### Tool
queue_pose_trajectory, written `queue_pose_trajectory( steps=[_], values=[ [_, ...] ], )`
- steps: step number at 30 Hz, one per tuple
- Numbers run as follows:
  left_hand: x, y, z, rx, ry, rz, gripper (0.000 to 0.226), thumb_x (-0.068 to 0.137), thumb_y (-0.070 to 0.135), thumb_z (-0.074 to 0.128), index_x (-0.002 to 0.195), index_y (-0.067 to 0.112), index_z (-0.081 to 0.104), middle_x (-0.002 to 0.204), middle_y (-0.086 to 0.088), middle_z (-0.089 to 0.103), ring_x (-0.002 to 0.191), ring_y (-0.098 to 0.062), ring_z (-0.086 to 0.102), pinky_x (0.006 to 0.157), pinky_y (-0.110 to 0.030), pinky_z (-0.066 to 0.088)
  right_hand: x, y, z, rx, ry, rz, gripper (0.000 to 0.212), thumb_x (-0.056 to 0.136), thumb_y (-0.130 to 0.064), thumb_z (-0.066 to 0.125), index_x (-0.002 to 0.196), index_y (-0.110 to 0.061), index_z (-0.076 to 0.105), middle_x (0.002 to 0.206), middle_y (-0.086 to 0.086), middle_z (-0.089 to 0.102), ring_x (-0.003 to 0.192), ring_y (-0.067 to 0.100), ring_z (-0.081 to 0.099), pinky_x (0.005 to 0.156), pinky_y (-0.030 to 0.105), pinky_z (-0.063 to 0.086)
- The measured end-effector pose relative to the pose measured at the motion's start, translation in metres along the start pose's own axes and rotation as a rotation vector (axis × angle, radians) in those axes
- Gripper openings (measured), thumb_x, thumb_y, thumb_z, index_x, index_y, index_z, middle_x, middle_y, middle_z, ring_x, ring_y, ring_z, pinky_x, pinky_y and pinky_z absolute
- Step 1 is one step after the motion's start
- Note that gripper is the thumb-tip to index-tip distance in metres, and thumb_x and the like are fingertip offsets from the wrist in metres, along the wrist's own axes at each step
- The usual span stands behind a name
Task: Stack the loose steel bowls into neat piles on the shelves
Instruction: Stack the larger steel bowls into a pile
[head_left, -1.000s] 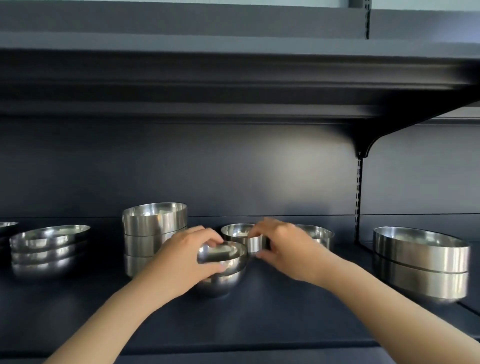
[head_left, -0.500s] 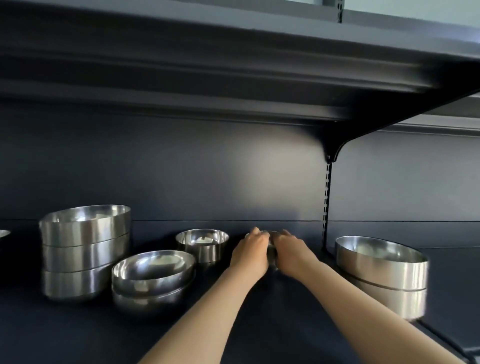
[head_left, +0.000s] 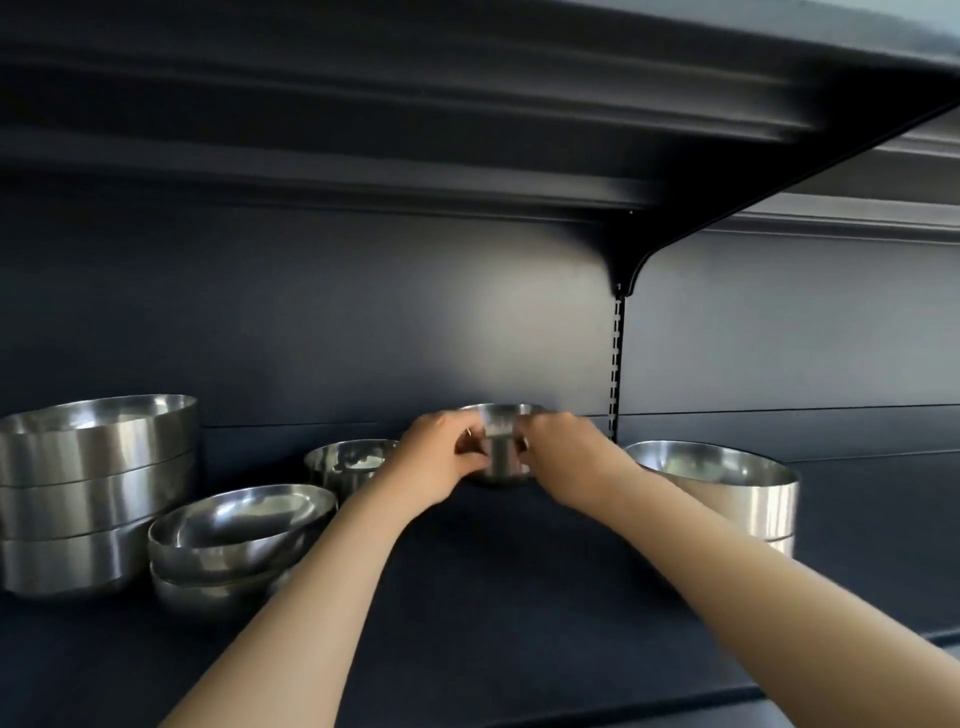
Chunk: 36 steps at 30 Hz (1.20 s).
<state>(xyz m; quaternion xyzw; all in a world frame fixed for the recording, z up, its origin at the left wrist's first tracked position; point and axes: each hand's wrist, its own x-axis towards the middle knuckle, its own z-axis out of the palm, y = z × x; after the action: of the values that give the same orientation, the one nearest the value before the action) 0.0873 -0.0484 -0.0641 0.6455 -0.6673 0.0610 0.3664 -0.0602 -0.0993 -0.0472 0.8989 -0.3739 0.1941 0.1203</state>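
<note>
A small steel bowl (head_left: 501, 441) stands far back on the dark shelf (head_left: 519, 597), near the back wall. My left hand (head_left: 436, 462) grips its left side and my right hand (head_left: 566, 457) grips its right side; its lower part is partly hidden by my fingers. Another small bowl (head_left: 350, 465) stands just left of it. In front of that sits a pile of two rounded bowls (head_left: 234, 545). At the far left is a pile of three large bowls (head_left: 93, 488). Two large stacked bowls (head_left: 727, 483) stand to the right, behind my right forearm.
An upper shelf (head_left: 467, 104) hangs low overhead on a black bracket (head_left: 628, 265). A slotted upright (head_left: 616, 364) runs down the back wall just right of my hands. Bare shelf surface stretches between my forearms and toward the front edge.
Both hands left the pile of two rounded bowls and reached back right to the small bowl by the wall, closing on its sides. The view swung right and up.
</note>
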Motion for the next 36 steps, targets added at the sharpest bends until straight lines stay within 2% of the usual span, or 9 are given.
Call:
queue_pose_trajectory(
  steps=[4,6,8,10,15,21,25,30,36],
  values=[
    [0.004,0.042,-0.021,-0.147,0.082,0.094,0.016,0.080,0.012,0.072,0.080,0.020,0.058,0.072,0.007,0.062,0.060,-0.004,0.054,0.057,-0.009,0.039,-0.020,0.023,-0.055,-0.023,0.131,-0.036,0.022,0.091,-0.010,0.048,0.108,-0.015,0.061,0.108,0.009,0.063,0.098,0.030,0.060,0.070,0.028,0.039],
    [0.012,0.067,-0.025,-0.154,0.083,0.152,0.014,0.081,0.015,0.070,0.080,0.020,0.057,0.071,0.009,0.061,0.059,-0.003,0.053,0.059,-0.016,0.042,-0.032,0.035,-0.082,-0.022,0.131,-0.019,0.013,0.092,-0.013,0.051,0.100,-0.016,0.060,0.100,0.006,0.060,0.090,0.026,0.056,0.069,0.027,0.034],
    [0.020,0.089,-0.026,-0.155,0.062,0.194,0.012,0.082,0.017,0.069,0.081,0.019,0.057,0.077,0.002,0.065,0.065,-0.013,0.056,0.064,-0.029,0.045,-0.046,0.047,-0.102,0.005,0.122,0.004,0.008,0.091,-0.015,0.054,0.088,-0.021,0.058,0.090,0.002,0.055,0.085,0.023,0.051,0.070,0.029,0.035],
    [0.024,0.105,-0.024,-0.151,0.036,0.216,0.012,0.081,0.019,0.069,0.080,0.020,0.057,0.080,-0.001,0.066,0.067,-0.017,0.055,0.065,-0.031,0.045,-0.058,0.058,-0.112,0.009,0.125,0.023,0.014,0.090,-0.015,0.055,0.079,-0.024,0.054,0.081,-0.002,0.053,0.083,0.023,0.051,0.069,0.029,0.035],
    [0.024,0.125,-0.011,-0.167,-0.027,0.237,0.012,0.081,0.020,0.070,0.079,0.021,0.058,0.076,0.006,0.061,0.064,-0.012,0.052,0.066,-0.031,0.048,-0.082,0.076,-0.115,0.031,0.114,0.066,0.014,0.089,-0.014,0.056,0.077,-0.021,0.056,0.066,-0.010,0.048,0.076,0.022,0.050,0.065,0.029,0.035],
    [0.019,0.130,0.002,-0.166,-0.060,0.230,0.013,0.080,0.021,0.070,0.078,0.023,0.057,0.076,0.007,0.058,0.063,-0.008,0.050,0.063,-0.026,0.043,-0.092,0.080,-0.108,0.048,0.070,0.109,0.008,0.090,-0.015,0.055,0.085,-0.017,0.061,0.085,0.004,0.061,0.085,0.027,0.057,0.076,0.035,0.047],
    [0.016,0.132,0.006,-0.168,-0.066,0.222,0.013,0.081,0.020,0.070,0.079,0.023,0.058,0.078,0.007,0.059,0.064,-0.009,0.052,0.065,-0.026,0.044,-0.097,0.084,-0.105,0.061,0.063,0.115,0.009,0.090,-0.018,0.055,0.091,-0.019,0.063,0.094,0.006,0.062,0.088,0.028,0.058,0.079,0.036,0.048],
    [0.015,0.140,0.007,-0.171,-0.069,0.217,0.013,0.081,0.019,0.070,0.081,0.022,0.058,0.077,0.007,0.059,0.064,-0.008,0.050,0.065,-0.026,0.044,-0.102,0.089,-0.108,0.069,0.063,0.120,0.010,0.090,-0.018,0.055,0.083,-0.025,0.058,0.094,0.007,0.062,0.086,0.029,0.058,0.074,0.033,0.046],
    [0.014,0.149,0.014,-0.158,-0.081,0.206,0.012,0.082,0.019,0.069,0.082,0.021,0.058,0.079,0.006,0.060,0.064,-0.006,0.052,0.064,-0.024,0.042,-0.107,0.097,-0.107,0.066,0.043,0.139,0.009,0.091,-0.019,0.053,0.094,-0.021,0.061,0.098,0.008,0.061,0.089,0.031,0.058,0.077,0.037,0.049]
  ],
)
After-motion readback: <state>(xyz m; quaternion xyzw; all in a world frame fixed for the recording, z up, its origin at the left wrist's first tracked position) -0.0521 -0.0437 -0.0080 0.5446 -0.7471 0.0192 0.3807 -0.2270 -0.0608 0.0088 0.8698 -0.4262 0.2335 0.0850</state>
